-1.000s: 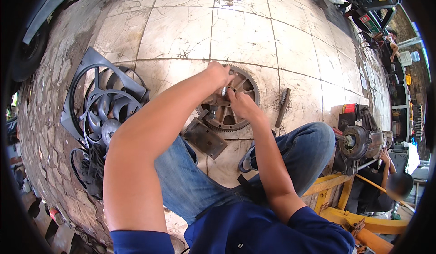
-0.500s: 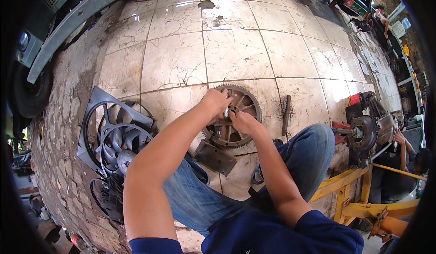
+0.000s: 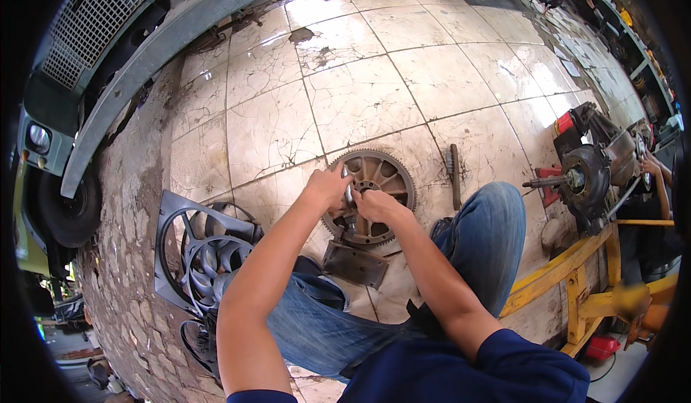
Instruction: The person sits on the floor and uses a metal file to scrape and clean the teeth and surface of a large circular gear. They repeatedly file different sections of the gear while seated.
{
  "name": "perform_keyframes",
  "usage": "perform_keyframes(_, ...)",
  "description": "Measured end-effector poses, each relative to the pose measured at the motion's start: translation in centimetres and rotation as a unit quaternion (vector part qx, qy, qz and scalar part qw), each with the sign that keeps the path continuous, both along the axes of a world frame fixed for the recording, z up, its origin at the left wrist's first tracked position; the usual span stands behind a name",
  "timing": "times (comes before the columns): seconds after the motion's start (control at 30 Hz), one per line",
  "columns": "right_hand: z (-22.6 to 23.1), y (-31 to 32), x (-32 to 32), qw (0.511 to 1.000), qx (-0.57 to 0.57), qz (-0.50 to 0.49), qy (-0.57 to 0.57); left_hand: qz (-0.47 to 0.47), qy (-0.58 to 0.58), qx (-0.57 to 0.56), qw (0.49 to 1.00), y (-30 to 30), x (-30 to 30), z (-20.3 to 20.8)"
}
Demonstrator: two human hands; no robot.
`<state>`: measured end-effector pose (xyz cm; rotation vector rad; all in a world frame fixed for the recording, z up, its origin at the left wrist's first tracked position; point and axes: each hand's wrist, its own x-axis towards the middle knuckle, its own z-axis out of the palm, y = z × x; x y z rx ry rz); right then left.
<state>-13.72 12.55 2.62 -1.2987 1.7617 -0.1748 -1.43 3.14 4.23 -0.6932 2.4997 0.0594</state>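
A toothed flywheel, brown and spoked, lies flat on the tiles between my knees. Over its left side, my left hand has its fingers closed around a small shiny metal piece, mostly covered by the fingers. My right hand is beside it, just below the hub, fingers bent in and meeting near that piece. Whatever lies in the right fingers is hidden. A dark rectangular metal block sits against the flywheel's near edge. To the right of the wheel rests a wire brush.
A radiator fan in its shroud lies at my left. At the right, a gearbox-like assembly stands by a yellow metal frame, with another person's arms behind. A vehicle's bumper juts in at the upper left.
The view has turned, showing more of the vehicle at left. My left hand has come down from the wheel's top toward its left side; the shiny piece shows more clearly.
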Motion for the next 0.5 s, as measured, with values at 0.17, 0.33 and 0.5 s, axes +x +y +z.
perform_keyframes(0.17, -2.6, -0.4, -0.6, 1.0, -0.029, 0.005, 0.005, 0.062, 0.024, 0.014, 0.998, 0.8, -0.3, 1.0)
perform_keyframes(0.33, -4.6, -1.1, -0.4, 0.993, -0.093, 0.056, -0.046, 0.284, 0.143, 0.13, 0.939, 0.8, 0.5, 0.7)
perform_keyframes(0.5, -3.5, -0.9, 0.3, 0.997, -0.044, -0.015, -0.066, 0.341, 0.333, 0.028, 0.879, 1.3, 0.5, -3.6)
